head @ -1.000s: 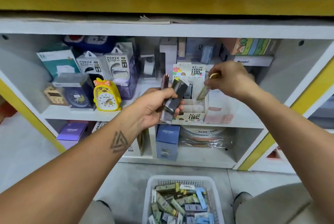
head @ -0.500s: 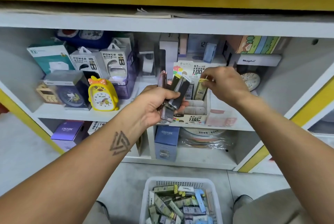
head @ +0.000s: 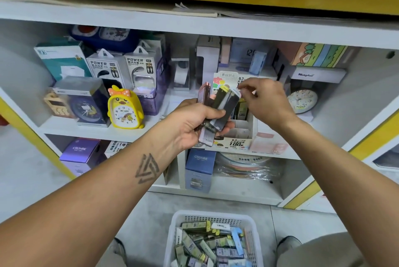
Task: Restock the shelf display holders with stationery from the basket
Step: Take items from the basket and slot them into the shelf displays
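item: lead cases (head: 218, 113), slim, light, stiff, likely slick; left hand (head: 194, 124) fingers grip the bundle, right hand (head: 265, 100) fingers pinch one top end.

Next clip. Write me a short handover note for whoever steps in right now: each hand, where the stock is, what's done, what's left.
Left hand: grips a fanned bundle of slim stationery packs in front of the display holder.
Right hand: fingers pinch the top corner of the frontmost pack in that bundle.
Done: a few packs stand in the holder's back row.
Left: the holder's front compartments look unfilled; the bundle is yet to be placed, and the white basket on the floor holds many more packs.
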The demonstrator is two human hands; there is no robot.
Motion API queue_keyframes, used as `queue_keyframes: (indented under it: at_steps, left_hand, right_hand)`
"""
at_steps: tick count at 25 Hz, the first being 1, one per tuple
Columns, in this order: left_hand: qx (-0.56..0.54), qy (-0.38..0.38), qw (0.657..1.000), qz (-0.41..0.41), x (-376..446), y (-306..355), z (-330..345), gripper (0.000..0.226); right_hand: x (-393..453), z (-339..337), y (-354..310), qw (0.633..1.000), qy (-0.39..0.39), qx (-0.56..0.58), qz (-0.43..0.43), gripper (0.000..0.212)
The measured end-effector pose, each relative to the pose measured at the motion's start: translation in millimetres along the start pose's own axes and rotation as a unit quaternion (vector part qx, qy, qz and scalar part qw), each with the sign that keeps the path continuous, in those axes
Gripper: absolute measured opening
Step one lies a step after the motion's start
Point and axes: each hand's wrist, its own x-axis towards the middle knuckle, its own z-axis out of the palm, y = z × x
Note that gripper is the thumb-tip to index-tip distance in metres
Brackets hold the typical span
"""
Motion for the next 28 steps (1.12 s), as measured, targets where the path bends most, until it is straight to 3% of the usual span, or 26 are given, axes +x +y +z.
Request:
queue_keyframes:
  at_steps: [2, 3, 6, 9, 13, 16, 18, 24, 28]
  left_hand:
    - [0.0, -0.004, 1.0, 0.002, -1, -1, 2, 0.03]
    - [0.001, -0.006, 1.0, 0.001, -3, -2, 3, 0.029]
    - [-0.012, -0.011, 1.0, -0.005, -6, 0, -1, 0.023]
    - [0.003, 0.036, 0.999, 0.003, -4, 7, -15, 0.02]
    - [0.023, 0.106, 0.994, 0.02, -4, 13, -30, 0.015]
    - [0.027, 0.117, 0.992, 0.027, -4, 14, -33, 0.016]
    - [0.027, 0.117, 0.992, 0.026, -3, 14, -33, 0.016]
    - [0.03, 0.107, 0.994, 0.022, -3, 11, -28, 0.012]
    - [0.023, 0.094, 0.995, 0.025, -2, 10, -24, 0.02]
  right_hand:
    - [-3, -2, -14, 0.964, -0.06, 0.234, 0.11, 0.02]
    - [-5, -3, -19, 0.94, -0.085, 0.298, 0.142, 0.018]
    - [-9, -10, -22, 0.901, -0.099, 0.382, 0.182, 0.013]
    - [-3, -24, -13, 0.884, -0.044, 0.416, 0.209, 0.015]
    - [-3, -33, -4, 0.942, -0.048, 0.298, 0.149, 0.015]
    - [-4, -26, -3, 0.96, -0.084, 0.236, 0.126, 0.014]
    - [-1, -19, -3, 0.975, -0.062, 0.191, 0.093, 0.004]
    - [-2, -2, -2, 0.998, 0.0, -0.022, -0.064, 0.012]
    - [-2, 7, 1, 0.997, -0.018, 0.02, -0.067, 0.01]
